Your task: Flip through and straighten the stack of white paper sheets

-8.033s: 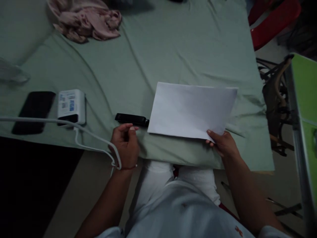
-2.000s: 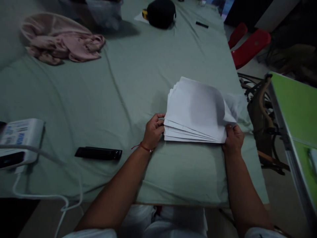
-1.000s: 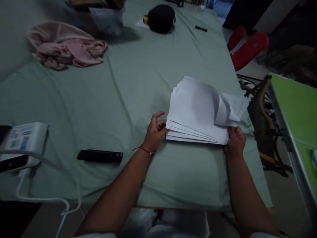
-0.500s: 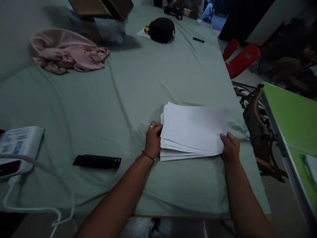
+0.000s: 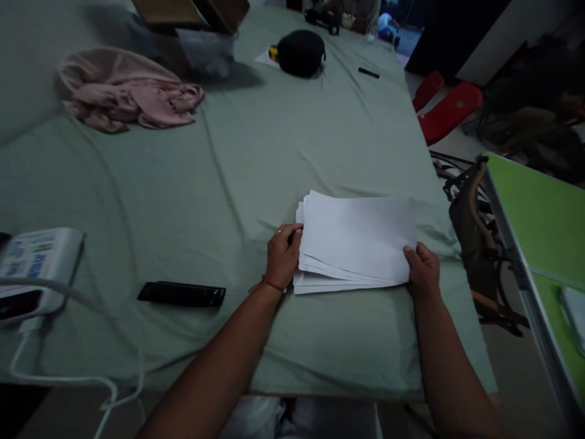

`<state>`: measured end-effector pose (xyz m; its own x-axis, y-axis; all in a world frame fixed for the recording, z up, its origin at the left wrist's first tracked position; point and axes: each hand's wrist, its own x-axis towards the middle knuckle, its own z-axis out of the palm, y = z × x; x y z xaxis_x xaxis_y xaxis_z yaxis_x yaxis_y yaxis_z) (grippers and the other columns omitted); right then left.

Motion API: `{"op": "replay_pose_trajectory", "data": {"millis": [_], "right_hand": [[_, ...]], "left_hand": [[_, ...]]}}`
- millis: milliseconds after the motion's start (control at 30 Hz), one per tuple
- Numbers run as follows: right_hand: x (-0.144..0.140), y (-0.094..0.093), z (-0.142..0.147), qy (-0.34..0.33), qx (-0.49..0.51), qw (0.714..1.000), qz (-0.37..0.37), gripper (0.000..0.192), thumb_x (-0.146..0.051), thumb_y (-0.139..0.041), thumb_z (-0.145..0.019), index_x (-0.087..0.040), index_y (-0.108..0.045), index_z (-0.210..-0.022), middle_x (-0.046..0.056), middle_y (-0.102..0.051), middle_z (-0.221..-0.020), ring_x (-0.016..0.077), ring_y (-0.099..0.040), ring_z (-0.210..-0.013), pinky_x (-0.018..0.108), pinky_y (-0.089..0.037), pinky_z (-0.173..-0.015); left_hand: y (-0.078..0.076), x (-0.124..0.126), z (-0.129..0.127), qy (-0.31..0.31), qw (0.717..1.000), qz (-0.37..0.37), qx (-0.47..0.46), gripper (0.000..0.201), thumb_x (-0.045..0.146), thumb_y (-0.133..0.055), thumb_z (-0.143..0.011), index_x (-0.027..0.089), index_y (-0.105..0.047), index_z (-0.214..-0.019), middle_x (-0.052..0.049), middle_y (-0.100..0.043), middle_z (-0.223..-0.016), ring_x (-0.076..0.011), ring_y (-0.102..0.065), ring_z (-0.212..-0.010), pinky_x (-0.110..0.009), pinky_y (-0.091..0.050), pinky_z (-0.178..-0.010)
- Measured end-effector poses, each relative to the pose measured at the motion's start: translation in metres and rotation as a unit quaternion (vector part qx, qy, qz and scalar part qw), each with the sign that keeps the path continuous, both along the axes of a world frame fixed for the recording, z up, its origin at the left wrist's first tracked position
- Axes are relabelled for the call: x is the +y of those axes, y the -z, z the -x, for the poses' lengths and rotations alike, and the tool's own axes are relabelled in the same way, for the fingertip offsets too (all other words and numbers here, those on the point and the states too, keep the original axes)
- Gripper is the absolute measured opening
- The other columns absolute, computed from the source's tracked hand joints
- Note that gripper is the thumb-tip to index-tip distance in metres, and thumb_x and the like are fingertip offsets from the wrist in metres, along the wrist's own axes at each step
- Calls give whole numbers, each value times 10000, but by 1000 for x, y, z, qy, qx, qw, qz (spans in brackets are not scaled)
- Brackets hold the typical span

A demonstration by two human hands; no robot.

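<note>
White sheets of paper point(image 5: 356, 241) lie in one loose stack, right of centre on the green-covered bench point(image 5: 228, 158), blank on top. Left hand point(image 5: 282, 256) curls its fingers against the stack's left edge; right hand point(image 5: 423, 271) pinches the near right corner. Lower left: one black stapler point(image 5: 181, 294), one white box point(image 5: 39, 262) whose blue print is unreadable. Upper left lies one pink cloth point(image 5: 132, 94).

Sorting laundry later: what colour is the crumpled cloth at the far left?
Pale pink cloth, clearest in the head view.
</note>
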<state>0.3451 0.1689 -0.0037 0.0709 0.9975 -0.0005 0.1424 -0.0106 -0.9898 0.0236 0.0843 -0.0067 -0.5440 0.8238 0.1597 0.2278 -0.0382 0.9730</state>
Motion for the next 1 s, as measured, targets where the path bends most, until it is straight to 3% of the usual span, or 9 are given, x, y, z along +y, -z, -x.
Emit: {"op": "replay_pose_trajectory", "data": {"millis": [167, 433, 667, 900, 1000], "right_hand": [[-1, 3, -4, -8, 15, 1000, 4, 317, -457, -822, -754, -198, -641, -772, -48, -522, -667, 100, -396, -582, 237, -314, -508], [3, 10, -8, -17, -9, 1000, -4, 298, -456, -791, -800, -209, -625, -812, -43, -560, -707, 108, -439, -597, 241, -361, -539], [5, 5, 2, 35, -58, 998, -16, 397, -573, -789, -798, -216, -617, -816, -65, -473, -630, 96, -365, -546, 241, -311, -492], [8, 10, -4, 15, -63, 998, -6, 385, -573, -776, -794, -220, -636, -859, -72, -487, -632, 98, -374, -537, 241, -318, -481], [7, 10, -5, 18, -57, 998, -5, 365, -547, -785, -798, -220, -633, -852, -76, -473, -626, 94, -361, -534, 238, -302, -480]], "left_hand": [[-5, 0, -3, -14, 998, 40, -40, 373, 423, -539, -985, 186, -740, -779, -14, -706, -758, -191, -637, -794, -293, -470, -768], [-7, 3, -4, -21, 995, 99, 4, 243, 371, -656, -873, 184, -750, -751, 35, -679, -645, -145, -597, -645, -262, -430, -653], [-1, 3, -3, -22, 996, 73, -53, 135, 271, -680, -814, 170, -757, -860, 15, -730, -758, -142, -644, -714, -258, -484, -727], [0, 2, 0, -2, 997, 55, -61, 329, 100, -637, -716, 156, -765, -1014, 20, -735, -816, -130, -637, -719, -242, -497, -726], [-2, 3, 0, -15, 997, 65, -43, 273, 113, -633, -755, 168, -769, -985, 10, -756, -827, -147, -664, -748, -259, -513, -755]]}}
